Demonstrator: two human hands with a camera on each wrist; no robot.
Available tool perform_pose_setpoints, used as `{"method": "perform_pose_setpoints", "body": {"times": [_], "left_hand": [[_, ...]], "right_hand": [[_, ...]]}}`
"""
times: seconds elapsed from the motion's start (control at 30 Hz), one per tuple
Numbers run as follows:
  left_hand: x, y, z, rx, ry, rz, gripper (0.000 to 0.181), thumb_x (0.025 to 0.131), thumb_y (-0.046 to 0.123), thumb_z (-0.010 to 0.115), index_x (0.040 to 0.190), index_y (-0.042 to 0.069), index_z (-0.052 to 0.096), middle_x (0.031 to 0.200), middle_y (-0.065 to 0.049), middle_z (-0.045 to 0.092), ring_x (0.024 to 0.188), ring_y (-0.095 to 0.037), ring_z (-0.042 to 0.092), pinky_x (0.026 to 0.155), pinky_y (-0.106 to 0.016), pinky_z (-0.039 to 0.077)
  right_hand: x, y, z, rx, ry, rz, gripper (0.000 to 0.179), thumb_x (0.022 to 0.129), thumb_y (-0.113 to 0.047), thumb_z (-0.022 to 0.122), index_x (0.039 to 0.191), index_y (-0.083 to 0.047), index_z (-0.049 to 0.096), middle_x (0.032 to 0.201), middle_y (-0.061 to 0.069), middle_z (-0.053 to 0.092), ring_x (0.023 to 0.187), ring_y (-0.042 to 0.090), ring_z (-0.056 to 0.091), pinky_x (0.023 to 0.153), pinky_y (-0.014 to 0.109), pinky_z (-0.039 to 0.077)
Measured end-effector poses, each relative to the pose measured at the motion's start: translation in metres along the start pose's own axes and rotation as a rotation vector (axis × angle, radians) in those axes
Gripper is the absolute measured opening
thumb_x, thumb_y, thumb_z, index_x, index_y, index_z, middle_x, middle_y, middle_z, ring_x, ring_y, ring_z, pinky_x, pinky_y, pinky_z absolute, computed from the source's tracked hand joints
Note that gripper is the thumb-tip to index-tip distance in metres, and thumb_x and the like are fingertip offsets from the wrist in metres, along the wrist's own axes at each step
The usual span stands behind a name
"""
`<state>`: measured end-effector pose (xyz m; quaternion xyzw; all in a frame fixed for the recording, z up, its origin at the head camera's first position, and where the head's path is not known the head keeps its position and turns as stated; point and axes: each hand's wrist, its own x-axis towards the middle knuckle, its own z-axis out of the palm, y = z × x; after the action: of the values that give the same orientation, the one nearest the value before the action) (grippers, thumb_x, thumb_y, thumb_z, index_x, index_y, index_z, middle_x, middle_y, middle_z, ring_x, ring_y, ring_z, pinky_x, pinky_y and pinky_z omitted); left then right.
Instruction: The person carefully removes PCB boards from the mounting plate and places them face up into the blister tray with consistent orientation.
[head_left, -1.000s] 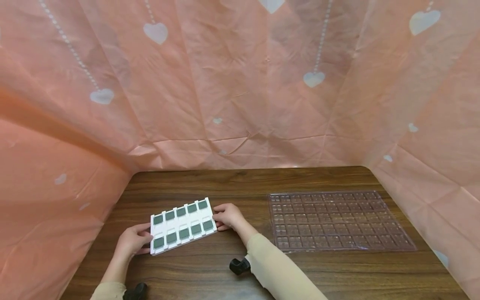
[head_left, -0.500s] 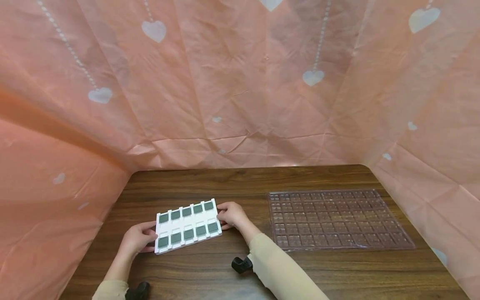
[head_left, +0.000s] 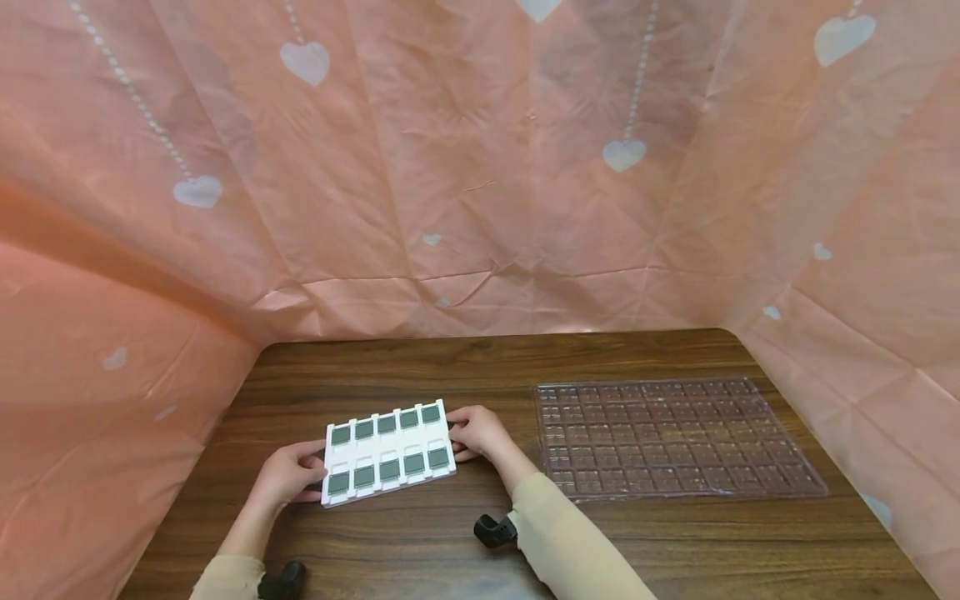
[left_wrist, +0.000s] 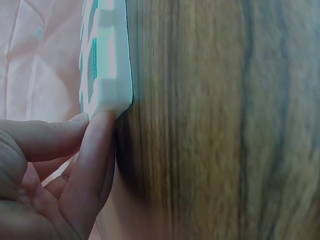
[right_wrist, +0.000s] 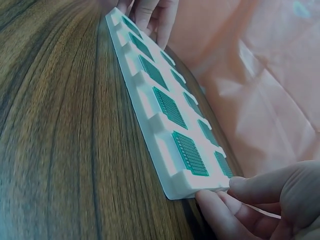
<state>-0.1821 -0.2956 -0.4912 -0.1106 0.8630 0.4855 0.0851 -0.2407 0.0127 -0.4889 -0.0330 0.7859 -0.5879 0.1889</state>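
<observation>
At a woodgrain table (head_left: 495, 367), pink cloth (head_left: 480, 200) around — left hand (head_left: 287, 475) and right hand (head_left: 480, 432) pinch a white tray (head_left: 387, 448)

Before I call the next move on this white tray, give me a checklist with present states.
1. Left hand on the white tray: ok, pinching its left end.
2. Right hand: ok, pinching the right end.
3. Green squares in place: ok, ten in two rows of five.
4. White tray lined up with clear tray: not ok, askew in the head view.
5. White tray fully off the table: cannot tell.
</observation>
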Motion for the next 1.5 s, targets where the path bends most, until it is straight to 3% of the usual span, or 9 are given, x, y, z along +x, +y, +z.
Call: {"method": "perform_pose_setpoints", "body": {"times": [0.37, 0.8, 1.5], "left_hand": [[0.003, 0.011, 0.013, 0.037, -0.008, 0.009, 0.051, 0.085, -0.010, 0.067, 0.134, -0.014, 0.051, 0.087, -0.015, 0.059, 0.071, -0.022, 0.059, 0.057, -0.037, 0.062], [0.011, 0.025, 0.029, 0.062, -0.029, 0.027, 0.050, 0.085, -0.010, 0.066, 0.133, -0.013, 0.053, 0.084, -0.014, 0.057, 0.068, -0.021, 0.059, 0.054, -0.035, 0.061], [0.023, 0.047, 0.059, 0.076, -0.029, 0.100, 0.047, 0.083, -0.012, 0.066, 0.130, -0.012, 0.056, 0.081, -0.013, 0.057, 0.065, -0.020, 0.058, 0.051, -0.033, 0.060]], "right_hand": [[-0.006, 0.010, -0.012, -0.006, 0.056, -0.037, 0.037, 0.086, 0.009, 0.061, 0.123, 0.010, 0.061, 0.081, 0.009, 0.061, 0.066, 0.019, 0.064, 0.059, 0.033, 0.062], [-0.012, 0.020, -0.025, -0.105, 0.132, -0.107, 0.040, 0.081, 0.011, 0.063, 0.121, 0.008, 0.060, 0.076, 0.007, 0.057, 0.061, 0.016, 0.060, 0.052, 0.029, 0.060], [-0.025, 0.026, -0.051, -0.314, 0.254, -0.096, 0.040, 0.082, 0.007, 0.063, 0.121, 0.006, 0.063, 0.074, 0.003, 0.055, 0.055, 0.012, 0.060, 0.048, 0.023, 0.057]]}}
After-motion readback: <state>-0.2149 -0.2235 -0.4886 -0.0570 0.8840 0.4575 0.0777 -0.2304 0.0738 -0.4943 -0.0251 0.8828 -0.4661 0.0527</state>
